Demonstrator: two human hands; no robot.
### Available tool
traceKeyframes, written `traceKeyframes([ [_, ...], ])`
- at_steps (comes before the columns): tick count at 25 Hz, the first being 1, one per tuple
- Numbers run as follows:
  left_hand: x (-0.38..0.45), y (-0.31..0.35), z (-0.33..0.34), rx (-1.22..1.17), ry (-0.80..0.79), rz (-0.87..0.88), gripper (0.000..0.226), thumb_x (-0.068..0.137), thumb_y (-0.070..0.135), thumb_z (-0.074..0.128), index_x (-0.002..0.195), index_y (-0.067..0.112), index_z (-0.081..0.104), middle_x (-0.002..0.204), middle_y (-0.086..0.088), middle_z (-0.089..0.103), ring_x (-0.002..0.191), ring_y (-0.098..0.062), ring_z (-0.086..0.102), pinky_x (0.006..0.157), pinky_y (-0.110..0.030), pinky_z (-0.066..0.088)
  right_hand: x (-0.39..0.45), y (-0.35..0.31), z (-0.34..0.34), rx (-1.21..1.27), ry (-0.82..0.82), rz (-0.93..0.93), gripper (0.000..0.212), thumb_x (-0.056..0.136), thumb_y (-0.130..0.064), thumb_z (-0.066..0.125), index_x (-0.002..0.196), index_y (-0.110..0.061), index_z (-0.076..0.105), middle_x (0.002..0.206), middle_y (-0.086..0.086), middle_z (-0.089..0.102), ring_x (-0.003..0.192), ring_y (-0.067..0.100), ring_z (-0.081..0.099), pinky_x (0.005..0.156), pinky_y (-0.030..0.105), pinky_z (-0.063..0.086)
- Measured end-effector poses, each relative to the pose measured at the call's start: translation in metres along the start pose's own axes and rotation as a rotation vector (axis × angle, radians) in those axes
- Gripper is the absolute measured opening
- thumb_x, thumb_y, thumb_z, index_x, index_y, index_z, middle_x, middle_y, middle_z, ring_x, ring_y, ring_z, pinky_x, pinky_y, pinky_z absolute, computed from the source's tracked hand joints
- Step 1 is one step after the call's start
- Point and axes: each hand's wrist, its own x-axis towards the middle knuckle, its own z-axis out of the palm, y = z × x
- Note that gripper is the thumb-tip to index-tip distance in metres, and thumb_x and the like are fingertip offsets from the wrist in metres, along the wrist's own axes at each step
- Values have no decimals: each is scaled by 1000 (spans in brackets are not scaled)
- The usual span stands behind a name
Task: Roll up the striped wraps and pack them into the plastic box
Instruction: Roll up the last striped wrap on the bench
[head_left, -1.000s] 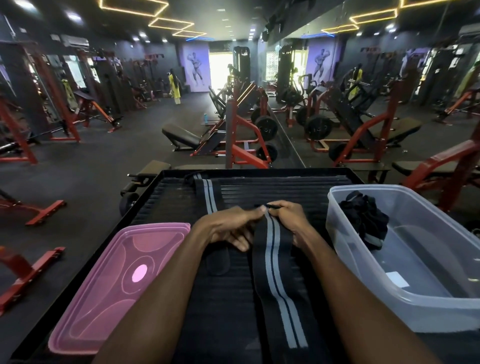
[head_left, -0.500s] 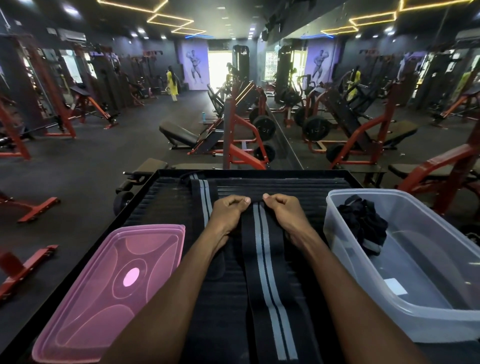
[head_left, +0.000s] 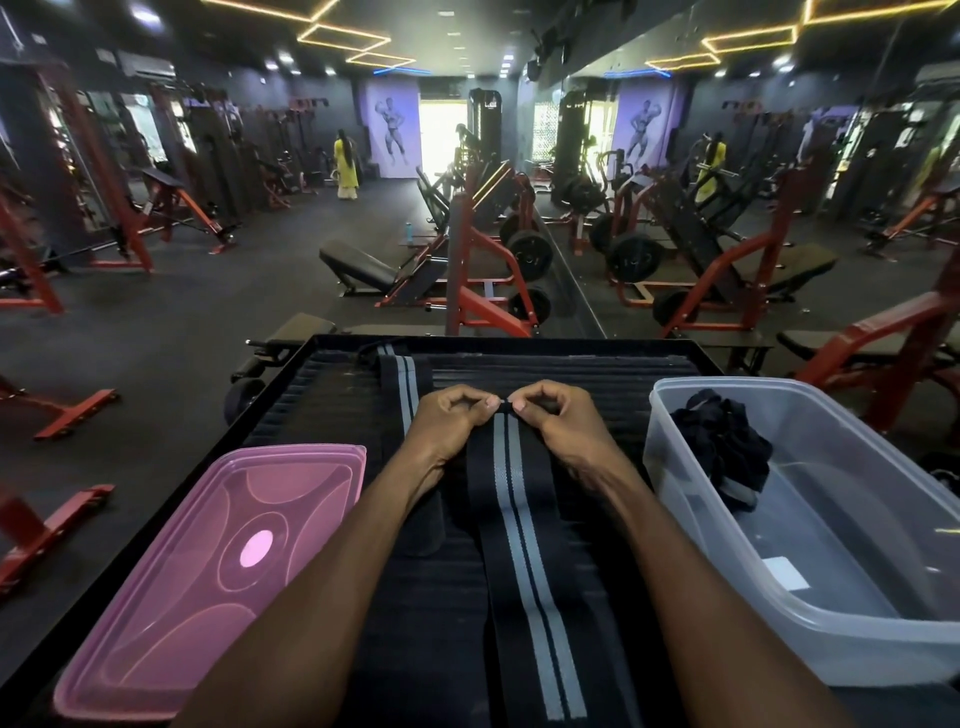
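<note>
A long black wrap with grey stripes (head_left: 524, 551) lies flat down the middle of the black ribbed platform (head_left: 322, 395). My left hand (head_left: 451, 418) and my right hand (head_left: 555, 418) pinch its far end, fingers curled, thumbs nearly touching at the centre. A second striped wrap (head_left: 405, 376) lies beyond my left hand, toward the platform's far edge. The clear plastic box (head_left: 831, 571) stands at the right and holds a bundled black wrap (head_left: 724, 449) in its far end.
The pink translucent lid (head_left: 208, 571) lies flat at the left of the platform. A dark pad (head_left: 428, 525) shows under my left forearm. Red and black gym machines (head_left: 483, 270) and benches fill the floor beyond; a person in yellow (head_left: 345, 169) stands far off.
My hands shifted on the wrap's far end: the left hand turned from lying flat to a fist, then both rolled so the thumbs and fingertips meet in a pinch at the centre.
</note>
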Motion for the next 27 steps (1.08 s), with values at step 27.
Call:
traceKeyframes([
  [27, -7, 2, 7, -315, -23, -104, 20, 89, 12, 71, 103, -2, 73, 103, -22, 74, 99, -32, 71, 98, -45, 54, -4, -9, -4, 77, 55, -70, 14, 85, 1, 74, 85, -13, 75, 89, 3, 75, 83, 2, 67, 80, 14, 52],
])
